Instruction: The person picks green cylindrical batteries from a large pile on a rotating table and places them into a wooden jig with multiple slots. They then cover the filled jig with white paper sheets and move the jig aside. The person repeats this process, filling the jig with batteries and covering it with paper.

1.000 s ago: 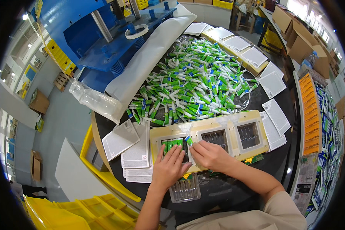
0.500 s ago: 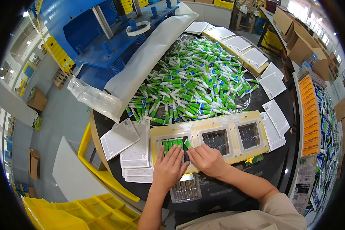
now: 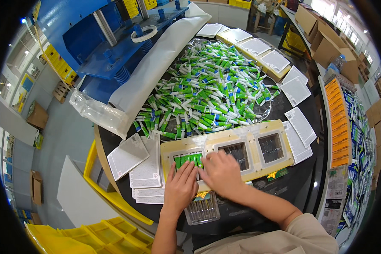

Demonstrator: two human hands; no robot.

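A cream-coloured frame (image 3: 252,174) holds three clear blister trays in a row. Small green tubes (image 3: 191,157) lie side by side in its left tray. My left hand (image 3: 181,186) rests there, its fingers stretched out and the tips on the lower ends of the tubes. My right hand (image 3: 222,174) is over the tray's right edge, thumb beside the tubes. Its fingers are smeared by motion and partly hidden, so what they hold, if anything, does not show. The middle tray (image 3: 241,157) and right tray (image 3: 270,148) show dark, ridged bottoms without tubes.
Beyond the frame spreads a heap of green-and-white tubes (image 3: 211,89). Printed white cards (image 3: 146,169) lie left and right of it. A loose clear blister (image 3: 202,210) sits near my body. A blue press (image 3: 101,63) stands back left; a yellow crate (image 3: 93,233) is lower left.
The tube that was tilted at my right fingers now appears to lie in line with the others. My right hand has shifted slightly left. The whole view has shifted a little.
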